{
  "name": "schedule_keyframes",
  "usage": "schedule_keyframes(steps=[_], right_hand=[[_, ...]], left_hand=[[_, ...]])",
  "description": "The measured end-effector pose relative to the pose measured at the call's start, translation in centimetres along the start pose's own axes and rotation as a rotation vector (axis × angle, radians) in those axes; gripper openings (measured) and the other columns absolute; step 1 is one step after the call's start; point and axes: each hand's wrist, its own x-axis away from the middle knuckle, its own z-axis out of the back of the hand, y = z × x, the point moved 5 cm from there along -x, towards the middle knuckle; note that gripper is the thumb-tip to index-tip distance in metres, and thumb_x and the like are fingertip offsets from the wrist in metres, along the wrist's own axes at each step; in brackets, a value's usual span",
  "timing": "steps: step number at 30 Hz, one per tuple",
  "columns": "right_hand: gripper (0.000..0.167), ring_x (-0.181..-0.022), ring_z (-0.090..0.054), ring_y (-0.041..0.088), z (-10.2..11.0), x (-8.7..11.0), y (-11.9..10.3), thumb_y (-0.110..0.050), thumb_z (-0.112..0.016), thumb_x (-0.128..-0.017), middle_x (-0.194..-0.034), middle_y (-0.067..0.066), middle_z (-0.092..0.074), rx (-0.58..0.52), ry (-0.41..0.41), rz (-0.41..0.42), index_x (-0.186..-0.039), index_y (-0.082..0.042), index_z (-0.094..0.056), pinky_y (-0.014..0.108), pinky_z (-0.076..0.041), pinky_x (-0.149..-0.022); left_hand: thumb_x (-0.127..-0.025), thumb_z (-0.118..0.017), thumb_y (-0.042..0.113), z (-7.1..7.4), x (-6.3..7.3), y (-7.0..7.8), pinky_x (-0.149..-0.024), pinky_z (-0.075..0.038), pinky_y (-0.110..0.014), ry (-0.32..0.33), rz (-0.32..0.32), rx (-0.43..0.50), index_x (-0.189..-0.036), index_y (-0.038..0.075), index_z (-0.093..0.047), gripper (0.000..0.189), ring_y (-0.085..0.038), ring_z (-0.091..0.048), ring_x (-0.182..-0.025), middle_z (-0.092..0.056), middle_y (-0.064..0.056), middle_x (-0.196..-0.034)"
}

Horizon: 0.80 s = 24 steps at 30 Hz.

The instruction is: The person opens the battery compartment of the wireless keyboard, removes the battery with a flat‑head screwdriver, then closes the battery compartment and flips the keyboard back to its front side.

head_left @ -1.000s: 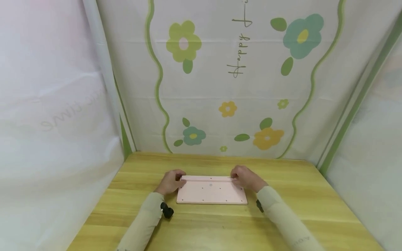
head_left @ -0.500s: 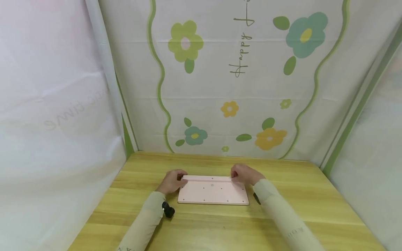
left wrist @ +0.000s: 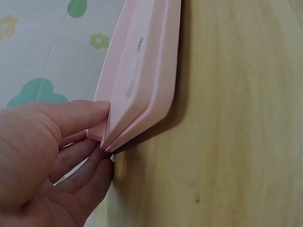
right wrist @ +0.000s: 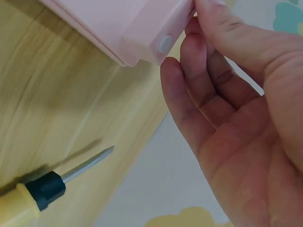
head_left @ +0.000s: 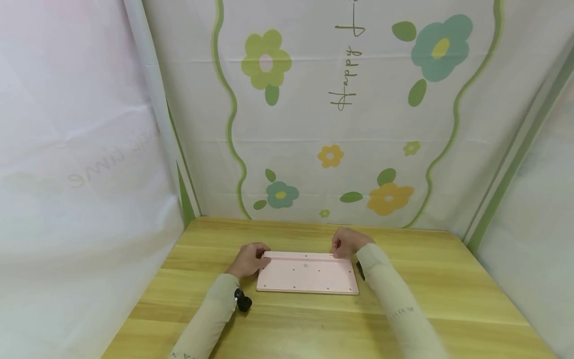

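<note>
A pink keyboard (head_left: 309,276) lies on the wooden table with its underside up, small screws dotted over it and a raised strip (head_left: 298,256) along its far edge. My left hand (head_left: 247,259) grips the far left corner; in the left wrist view its thumb (left wrist: 85,116) presses the underside while the fingers curl behind. At the strip's right part is my right hand (head_left: 350,243), thumb and index fingertips pinching its edge. The right wrist view shows a round pale button (right wrist: 165,44) on the strip's end, beside the other curled fingers (right wrist: 189,90).
A screwdriver (right wrist: 52,187) with a yellow handle and black collar lies on the table (head_left: 278,329) near the right hand, hidden in the head view. Flower-printed curtains (head_left: 309,119) stand behind and at both sides. Black devices (head_left: 243,301) sit at the wrists.
My right hand has lifted slightly and rotated at the far edge, uncovering more of the keyboard's right side. The left hand keeps its grip, and the keyboard lies much as before.
</note>
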Motion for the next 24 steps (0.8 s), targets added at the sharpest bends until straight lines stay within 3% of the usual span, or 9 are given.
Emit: schedule_keyframes(steps=[12,17,24], right_hand=[[0.012,-0.07,-0.055,0.012,-0.4,0.0,0.3,0.003,-0.073,-0.094,-0.084,0.006,-0.073,0.038,-0.049,-0.073,-0.083,-0.002,-0.076,0.024,-0.046,-0.063],[0.013,-0.067,-0.051,0.013,-0.7,0.5,0.5,0.0,-0.07,-0.098,-0.08,0.004,-0.066,0.02,-0.046,-0.033,-0.084,-0.001,-0.071,0.025,-0.044,-0.062],[0.012,-0.07,-0.051,0.011,-0.6,0.9,0.5,-0.004,-0.072,-0.099,-0.082,0.004,-0.065,0.031,0.023,0.094,-0.088,-0.005,-0.068,0.024,-0.045,-0.063]], left_hand=[[-0.096,-0.077,0.009,0.1,-0.2,0.1,-0.094,-0.057,-0.044,0.008,0.0,0.016,-0.119,0.005,-0.074,0.024,-0.021,-0.064,-0.101,-0.073,-0.009,-0.113],[-0.096,-0.077,0.011,-0.1,-0.2,0.0,-0.097,-0.056,-0.045,-0.001,0.02,0.005,-0.12,0.006,-0.074,0.024,-0.021,-0.064,-0.103,-0.072,-0.009,-0.115],[-0.097,-0.077,0.011,0.1,-0.3,-0.1,-0.098,-0.056,-0.045,0.01,0.027,0.004,-0.12,0.007,-0.075,0.024,-0.022,-0.065,-0.105,-0.072,-0.008,-0.116]])
